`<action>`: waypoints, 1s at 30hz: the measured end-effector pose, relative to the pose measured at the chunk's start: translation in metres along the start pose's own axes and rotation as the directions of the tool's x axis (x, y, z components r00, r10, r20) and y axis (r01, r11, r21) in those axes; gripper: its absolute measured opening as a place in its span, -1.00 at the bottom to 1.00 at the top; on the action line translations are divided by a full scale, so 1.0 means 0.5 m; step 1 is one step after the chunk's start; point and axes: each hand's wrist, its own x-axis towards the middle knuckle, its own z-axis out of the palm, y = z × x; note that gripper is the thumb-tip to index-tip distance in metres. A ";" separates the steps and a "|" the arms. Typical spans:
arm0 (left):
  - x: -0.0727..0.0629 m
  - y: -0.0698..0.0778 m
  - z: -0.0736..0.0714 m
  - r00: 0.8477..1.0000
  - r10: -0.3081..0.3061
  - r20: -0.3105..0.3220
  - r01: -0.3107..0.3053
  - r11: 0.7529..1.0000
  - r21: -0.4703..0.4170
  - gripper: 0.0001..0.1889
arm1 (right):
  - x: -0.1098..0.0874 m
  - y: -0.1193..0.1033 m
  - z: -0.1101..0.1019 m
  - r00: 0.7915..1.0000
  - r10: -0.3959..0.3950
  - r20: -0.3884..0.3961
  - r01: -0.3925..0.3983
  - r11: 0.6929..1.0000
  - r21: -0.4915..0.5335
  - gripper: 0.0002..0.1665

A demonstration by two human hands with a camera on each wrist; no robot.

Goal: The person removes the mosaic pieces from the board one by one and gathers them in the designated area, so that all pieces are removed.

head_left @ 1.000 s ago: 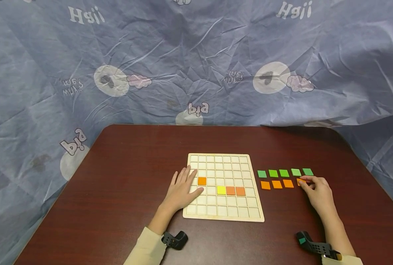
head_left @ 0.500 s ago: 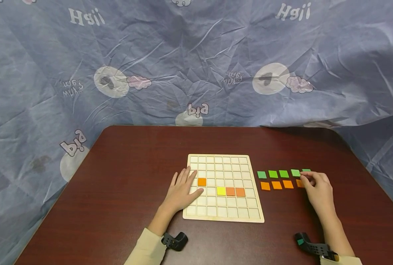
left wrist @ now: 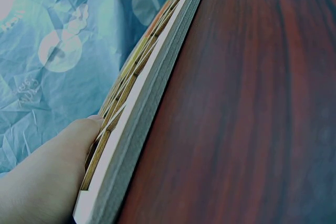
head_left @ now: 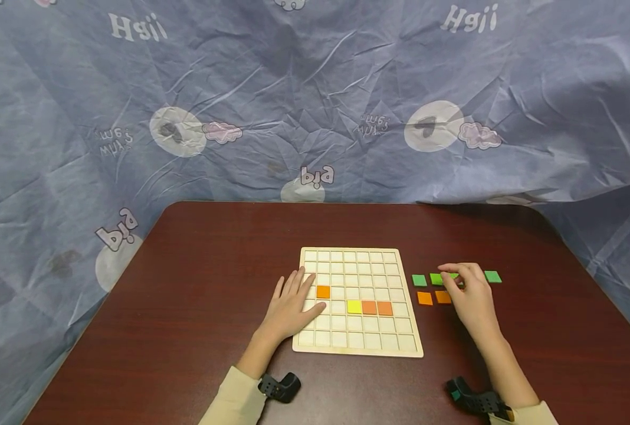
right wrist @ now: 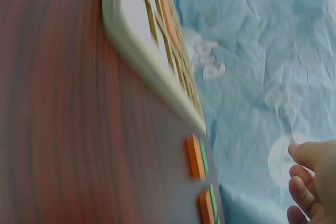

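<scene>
A pale wooden grid board (head_left: 365, 348) lies on the table. My left hand (head_left: 288, 307) rests on its left edge with fingers spread; the left wrist view shows the thumb (left wrist: 84, 135) along the board's side. An orange tile (head_left: 323, 292), a yellow tile (head_left: 354, 306) and two darker orange tiles (head_left: 369, 307) sit in its cells. My right hand (head_left: 469, 295) hovers over the loose tiles right of the board, thumb and index finger bent and apart, with no tile visible between them. It hides part of a row of green tiles (head_left: 419, 280) and a row of orange tiles (head_left: 425, 298).
The dark reddish-brown table (head_left: 214, 277) extends around the board. Behind it hangs a wrinkled blue-grey printed cloth (head_left: 272, 88). Black straps with cameras (head_left: 279, 387) are worn on both wrists. In the right wrist view, orange tiles (right wrist: 195, 157) lie close to the board's corner.
My right hand has moved left from the right end of the tile rows, uncovering the rightmost green tile and covering tiles nearer the middle. My left hand and the board stay put.
</scene>
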 end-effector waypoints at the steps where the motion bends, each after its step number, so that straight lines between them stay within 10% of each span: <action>1: 0.000 -0.001 0.000 1.000 -0.002 0.001 0.002 1.000 0.001 -0.25 | 0.001 -0.010 0.008 1.000 -0.013 0.007 0.013 1.000 0.010 -0.83; 30: 0.003 -0.001 0.003 1.000 -0.005 -0.010 0.005 0.999 0.039 -0.24 | -0.023 -0.234 0.250 0.928 -0.138 0.346 0.076 0.980 0.186 -0.74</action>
